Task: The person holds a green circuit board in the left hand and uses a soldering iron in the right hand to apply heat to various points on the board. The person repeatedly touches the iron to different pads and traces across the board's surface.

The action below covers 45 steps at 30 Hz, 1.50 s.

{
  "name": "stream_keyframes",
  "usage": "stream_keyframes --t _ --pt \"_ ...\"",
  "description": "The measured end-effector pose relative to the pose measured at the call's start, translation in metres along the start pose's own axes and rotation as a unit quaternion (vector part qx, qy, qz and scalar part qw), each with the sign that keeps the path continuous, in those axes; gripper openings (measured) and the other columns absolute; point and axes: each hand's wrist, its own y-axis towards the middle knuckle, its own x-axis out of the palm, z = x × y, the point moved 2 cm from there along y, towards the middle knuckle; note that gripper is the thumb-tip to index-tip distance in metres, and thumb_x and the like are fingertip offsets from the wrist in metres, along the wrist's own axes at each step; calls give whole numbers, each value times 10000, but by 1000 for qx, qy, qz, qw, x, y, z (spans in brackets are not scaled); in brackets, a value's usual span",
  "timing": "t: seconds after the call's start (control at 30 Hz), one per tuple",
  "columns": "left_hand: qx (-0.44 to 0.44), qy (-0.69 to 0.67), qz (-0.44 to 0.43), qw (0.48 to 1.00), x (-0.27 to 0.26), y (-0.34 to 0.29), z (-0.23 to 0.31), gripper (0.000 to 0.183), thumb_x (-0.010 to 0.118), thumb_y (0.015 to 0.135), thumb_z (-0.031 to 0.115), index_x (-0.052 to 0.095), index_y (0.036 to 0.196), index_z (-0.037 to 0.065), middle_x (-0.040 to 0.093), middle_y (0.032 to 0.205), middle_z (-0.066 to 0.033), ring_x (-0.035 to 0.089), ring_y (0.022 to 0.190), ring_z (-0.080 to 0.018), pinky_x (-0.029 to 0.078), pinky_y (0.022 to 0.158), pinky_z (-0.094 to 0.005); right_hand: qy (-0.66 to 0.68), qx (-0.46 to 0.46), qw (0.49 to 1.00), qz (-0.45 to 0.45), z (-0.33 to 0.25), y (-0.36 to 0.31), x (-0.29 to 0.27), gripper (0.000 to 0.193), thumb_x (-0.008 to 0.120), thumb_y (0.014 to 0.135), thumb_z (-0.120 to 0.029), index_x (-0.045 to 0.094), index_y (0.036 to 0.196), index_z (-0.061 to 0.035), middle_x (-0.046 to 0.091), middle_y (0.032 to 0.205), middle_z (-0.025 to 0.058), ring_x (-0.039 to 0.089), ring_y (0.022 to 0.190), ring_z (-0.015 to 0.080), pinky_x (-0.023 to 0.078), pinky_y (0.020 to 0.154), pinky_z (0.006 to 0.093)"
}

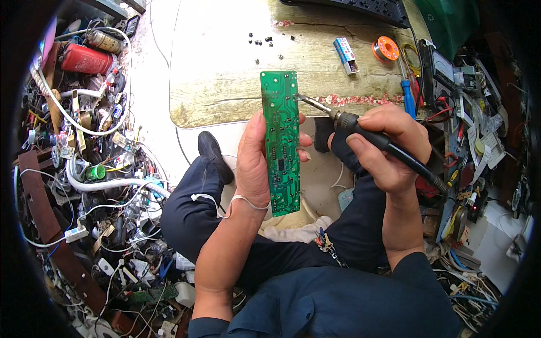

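A long green circuit board (280, 143) is held upright, its solder side toward me, by my left hand (253, 163). The thumb lies along its left edge and fingertips show past its right edge. A white cord is around that wrist. My right hand (391, 143) is closed round the black handle of a soldering iron (389, 145). The iron's tip points left, at the board's upper right edge; whether it touches cannot be told. Several small black parts (269, 40) lie scattered on the wood-patterned table (220, 84) beyond the board.
On the table's right are a small blue-and-white box (345, 55), an orange solder spool (385, 49) and a blue-handled screwdriver (408, 98). A black casing (360, 8) sits at the far edge. Tangled cables and electronic scrap (121, 225) crowd the left; a meter (442, 65) stands right.
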Motion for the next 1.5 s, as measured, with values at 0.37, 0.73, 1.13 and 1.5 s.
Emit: stream_keyframes --t 0.37,0.73,1.13,1.5 --pt "9 26 9 1000 -1 0 0 544 390 1077 463 524 1355 15 652 1175 -176 711 900 -225 630 669 -318 1 -3 1000 -7 0 1 0 292 811 709 -10 669 963 -15 701 810 153 696 697 260 537 626 327" --pt "36 60 8 998 2 0 2 498 420 1075 438 515 1325 18 642 1178 -181 708 903 -228 627 680 -315 4 -7 1000 1 1 0 -1 292 814 707 -14 674 964 -14 706 816 152 698 699 254 542 630 321" --pt "34 44 4 998 2 0 3 501 427 1074 429 528 1296 -8 642 1175 -186 711 892 -221 622 682 -314 -3 -9 1000 4 0 1 -1 281 814 706 -15 677 951 -7 707 816 157 698 690 244 540 621 312" --pt "29 37 -8 999 -3 1 1 549 385 1082 452 510 1363 -2 641 1186 -181 703 912 -227 633 681 -311 -1 -7 1000 8 1 0 0 284 813 709 -11 677 958 3 707 824 157 693 699 227 540 633 303"
